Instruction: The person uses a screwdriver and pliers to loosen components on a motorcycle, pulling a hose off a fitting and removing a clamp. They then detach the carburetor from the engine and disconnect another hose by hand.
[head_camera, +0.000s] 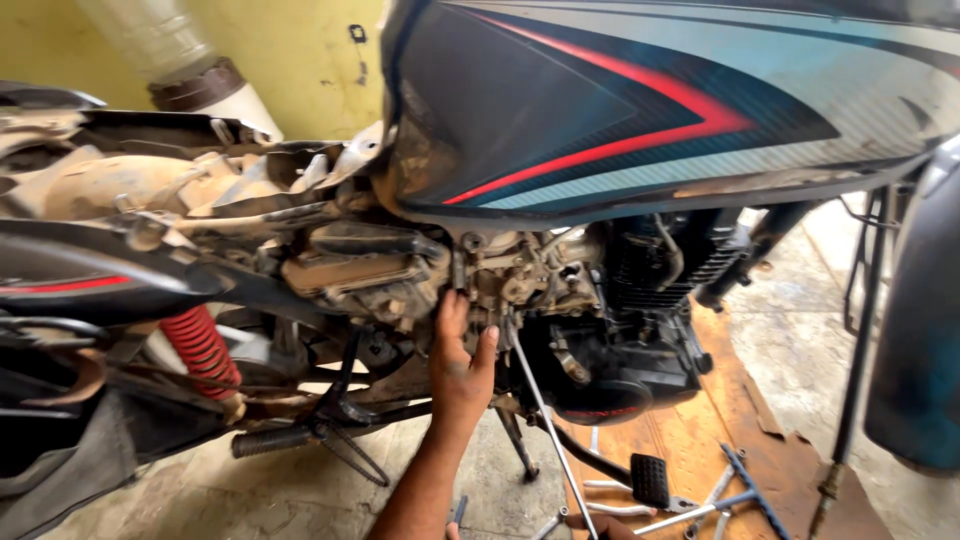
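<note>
- Head view: left hand (460, 360) raised, fingers spread loosely, tips pressed into the dusty engine (520, 285) just above, under the fuel tank (650, 100).
- Long metal rod (545, 420) slanting down just right of that hand.
- Right hand (600, 527) barely showing at the bottom edge; grip impossible to tell.
- Red spring (200, 350) well to the left.

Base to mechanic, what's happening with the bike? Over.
Left hand up at the carburetor, fingers spread. Right hand low, holding a long rod. Tools lie on the floor.

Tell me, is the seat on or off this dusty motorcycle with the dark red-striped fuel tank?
Off. Behind the dark red-striped fuel tank, the dusty bare frame lies exposed with no seat on it.
</note>
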